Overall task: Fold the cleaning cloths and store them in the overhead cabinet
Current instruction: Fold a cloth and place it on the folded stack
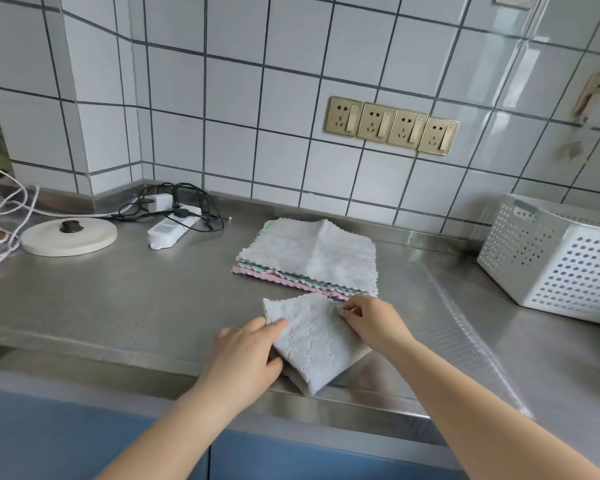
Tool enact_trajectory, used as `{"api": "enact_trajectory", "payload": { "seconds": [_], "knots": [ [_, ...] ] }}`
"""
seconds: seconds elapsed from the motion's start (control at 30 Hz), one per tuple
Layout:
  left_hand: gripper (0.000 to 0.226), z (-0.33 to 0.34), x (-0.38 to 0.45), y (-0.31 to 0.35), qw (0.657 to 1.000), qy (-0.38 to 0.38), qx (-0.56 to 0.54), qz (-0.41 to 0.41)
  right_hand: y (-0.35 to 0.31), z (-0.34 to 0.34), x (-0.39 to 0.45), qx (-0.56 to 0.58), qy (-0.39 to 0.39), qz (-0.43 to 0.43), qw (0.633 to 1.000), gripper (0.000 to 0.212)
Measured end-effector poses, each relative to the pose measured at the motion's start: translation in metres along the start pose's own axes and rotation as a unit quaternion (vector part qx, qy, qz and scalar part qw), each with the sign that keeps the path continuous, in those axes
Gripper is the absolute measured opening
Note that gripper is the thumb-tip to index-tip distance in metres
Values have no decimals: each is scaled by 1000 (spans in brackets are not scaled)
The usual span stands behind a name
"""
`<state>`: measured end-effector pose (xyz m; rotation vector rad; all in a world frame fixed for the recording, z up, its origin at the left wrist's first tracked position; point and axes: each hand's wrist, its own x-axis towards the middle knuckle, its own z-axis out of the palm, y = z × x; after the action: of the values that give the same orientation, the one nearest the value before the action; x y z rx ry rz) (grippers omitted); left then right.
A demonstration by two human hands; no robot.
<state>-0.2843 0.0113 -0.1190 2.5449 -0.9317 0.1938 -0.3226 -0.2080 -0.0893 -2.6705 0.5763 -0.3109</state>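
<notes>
Both hands work a folded grey cloth (314, 341) at the front edge of a stainless-steel desk (118, 299) in a tiled kitchen. The left hand (246, 355) grips the cloth's left side, thumb on top near the upper corner and fingers curled under the fold. The right hand (369, 322) pinches the cloth's upper right corner between thumb and fingertips. The cloth lies slightly askew, its lower corner reaching the desk's front lip.

Just behind it sits a stack of unfolded cloths (309, 261) with scalloped edges: a grey one on top, mint green and pink ones showing beneath. The near corner of the stack touches or nearly touches the folded cloth by the right hand.

At the right stands a white perforated basket (551, 258). To the left lie a round cream lid with a black knob (69, 235), a white power strip (172, 226) with black cables and a white plug adapter. A row of four gold wall sockets (391, 125) is set in the white tiles above the stack. Blue cabinet fronts (49, 438) run below the desk.
</notes>
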Motion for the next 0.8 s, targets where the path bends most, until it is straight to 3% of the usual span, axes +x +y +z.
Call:
{"api": "enact_trajectory", "payload": {
  "seconds": [0.23,0.37,0.43,0.5,0.63,0.8],
  "knots": [
    [62,-8,-4,-9,998,-46,32,2,-1,7,3,-46,5,4,999,25],
    [61,-23,3,1,999,-2,19,42,-14,6,-9,-83,47,-78,992,35],
    [60,-20,16,10,998,11,-19,55,-29,11,-23,-92,30,-106,990,38],
    [54,-8,29,15,997,-30,-24,60,-39,24,-36,-128,-15,-115,985,40],
    [52,15,37,11,991,-115,43,54,-36,42,-58,-149,-50,-112,981,84],
    [54,14,37,7,987,-145,58,32,-23,38,-70,-151,-90,-68,982,95]
  ]
}}
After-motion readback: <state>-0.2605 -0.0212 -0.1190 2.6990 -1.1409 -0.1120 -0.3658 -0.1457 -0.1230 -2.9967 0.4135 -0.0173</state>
